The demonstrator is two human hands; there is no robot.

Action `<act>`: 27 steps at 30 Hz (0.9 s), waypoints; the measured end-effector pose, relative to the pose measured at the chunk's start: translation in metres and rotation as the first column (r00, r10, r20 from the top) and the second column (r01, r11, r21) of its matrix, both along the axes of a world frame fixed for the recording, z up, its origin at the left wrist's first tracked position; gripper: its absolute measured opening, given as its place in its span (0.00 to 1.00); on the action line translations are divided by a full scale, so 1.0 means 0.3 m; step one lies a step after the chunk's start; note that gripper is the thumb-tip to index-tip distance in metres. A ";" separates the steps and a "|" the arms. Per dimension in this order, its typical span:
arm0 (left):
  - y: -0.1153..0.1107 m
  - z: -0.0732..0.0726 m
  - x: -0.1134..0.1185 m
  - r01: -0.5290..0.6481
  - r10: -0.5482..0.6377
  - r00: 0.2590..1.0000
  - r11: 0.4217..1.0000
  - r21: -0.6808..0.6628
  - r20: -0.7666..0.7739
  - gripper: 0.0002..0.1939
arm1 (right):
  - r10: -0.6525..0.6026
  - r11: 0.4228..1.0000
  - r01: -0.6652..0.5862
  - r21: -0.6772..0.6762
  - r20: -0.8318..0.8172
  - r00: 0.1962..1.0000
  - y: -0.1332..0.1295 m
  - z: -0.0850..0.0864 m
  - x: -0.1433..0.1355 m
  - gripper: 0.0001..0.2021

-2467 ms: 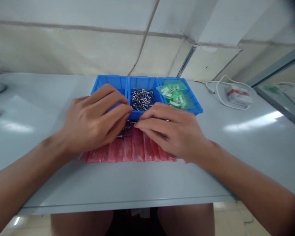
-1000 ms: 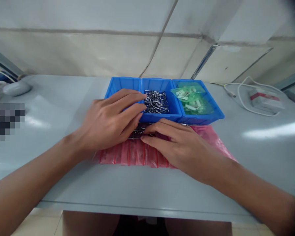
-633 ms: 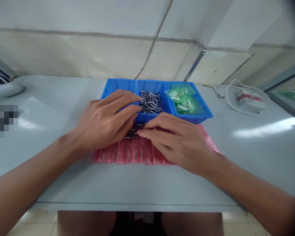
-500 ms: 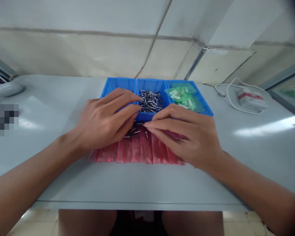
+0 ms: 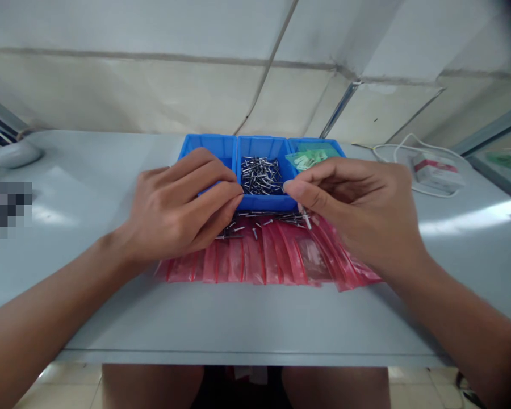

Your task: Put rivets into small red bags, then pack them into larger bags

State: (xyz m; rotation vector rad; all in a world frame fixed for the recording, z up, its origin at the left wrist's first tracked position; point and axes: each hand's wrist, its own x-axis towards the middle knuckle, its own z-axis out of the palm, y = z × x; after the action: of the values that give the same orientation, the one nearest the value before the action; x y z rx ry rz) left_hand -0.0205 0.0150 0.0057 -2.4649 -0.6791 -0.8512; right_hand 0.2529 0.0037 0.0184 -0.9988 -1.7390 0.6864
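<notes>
My left hand [image 5: 187, 207] is closed, thumb and fingertips pressed together at the front left corner of the middle blue bin [image 5: 262, 203]. Whatever it pinches is hidden. My right hand [image 5: 357, 204] pinches at that bin's right front corner; a thin metal pin shows at its fingertips, apparently a rivet [image 5: 276, 183]. Many pop rivets [image 5: 259, 173] with metal pins fill the middle bin. More loose rivets [image 5: 255, 232] lie on a row of pink plastic bags [image 5: 251, 264] in front of the bins, some under my hands.
A left blue bin [image 5: 208, 145] and a right blue bin [image 5: 319, 142] flank the middle one; green bags [image 5: 313, 156] with pale parts sit in the right one. A white box [image 5: 438, 171] and a cable [image 5: 398, 149] lie at the right, a mouse [image 5: 15, 154] at far left.
My right hand has moved right and up from the loose rivets to the bin's right corner, uncovering more pink bags. My left hand has barely shifted and stays closed.
</notes>
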 end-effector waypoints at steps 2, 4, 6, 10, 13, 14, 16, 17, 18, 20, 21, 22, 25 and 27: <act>-0.001 -0.003 0.000 -0.001 0.001 1.000 1.000 -0.018 0.000 0.06 | -0.008 1.000 0.008 -0.006 -0.030 1.000 0.007 0.001 0.006 0.09; 0.000 -0.005 -0.001 0.003 -0.003 1.000 1.000 -0.025 -0.001 0.06 | 0.010 1.000 -0.011 -0.003 -0.050 0.999 0.010 0.004 0.010 0.09; 0.001 -0.006 -0.002 0.005 -0.005 1.000 1.000 -0.019 -0.001 0.06 | 0.062 0.998 -0.062 -0.006 -0.067 0.996 0.012 0.006 0.014 0.09; 0.001 -0.005 -0.002 -0.004 0.004 1.000 1.000 -0.012 -0.012 0.06 | 0.027 0.999 -0.030 -0.028 -0.094 0.995 0.016 0.000 0.017 0.09; 0.001 -0.005 -0.004 -0.006 0.005 1.000 1.000 -0.020 -0.019 0.06 | -0.040 0.998 0.030 -0.061 -0.175 0.984 0.018 -0.009 0.015 0.04; 0.001 -0.006 -0.004 -0.012 0.012 1.000 1.000 -0.026 -0.020 0.05 | -0.052 0.998 0.045 -0.043 -0.182 0.982 0.017 -0.009 0.014 0.04; 0.002 -0.009 -0.006 -0.012 0.012 1.000 0.999 -0.033 -0.019 0.05 | -0.078 0.991 0.080 0.106 -0.029 0.997 0.011 -0.001 0.013 0.09; 0.003 -0.010 -0.006 -0.010 0.010 1.000 0.999 -0.032 -0.014 0.06 | -0.097 0.973 0.076 0.219 0.088 0.991 0.006 0.007 0.014 0.09; 0.003 -0.012 -0.006 -0.011 0.011 1.000 0.999 -0.034 -0.015 0.06 | -0.108 0.944 0.029 0.328 0.226 0.968 0.000 0.018 0.016 0.09; 0.004 -0.014 -0.005 -0.018 0.017 1.000 0.999 -0.044 -0.018 0.06 | -0.107 0.865 -0.170 0.472 0.506 0.856 -0.013 0.041 0.026 0.10; 0.003 -0.015 -0.005 -0.027 0.026 0.999 0.998 -0.056 -0.021 0.06 | -0.106 0.824 -0.275 0.495 0.612 0.784 -0.019 0.050 0.033 0.12; 0.003 -0.015 -0.004 -0.036 0.035 0.999 0.997 -0.067 -0.021 0.06 | -0.108 0.788 -0.365 0.497 0.694 0.712 -0.025 0.057 0.043 0.13; 0.004 -0.014 -0.004 -0.043 0.041 0.999 0.996 -0.079 -0.030 0.05 | -0.197 0.739 -0.487 0.466 0.840 0.505 -0.035 0.053 0.078 0.15; 0.005 -0.013 -0.004 -0.035 0.033 0.999 0.997 -0.065 -0.032 0.05 | -0.241 0.757 -0.496 0.424 0.888 0.391 -0.034 0.035 0.098 0.15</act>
State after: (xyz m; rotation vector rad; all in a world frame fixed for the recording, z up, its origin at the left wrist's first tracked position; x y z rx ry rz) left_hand -0.0217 0.0165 0.0017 -2.5117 -0.7464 -0.7887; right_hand 0.2823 -0.0065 0.0290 -0.7166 -2.7885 -0.6206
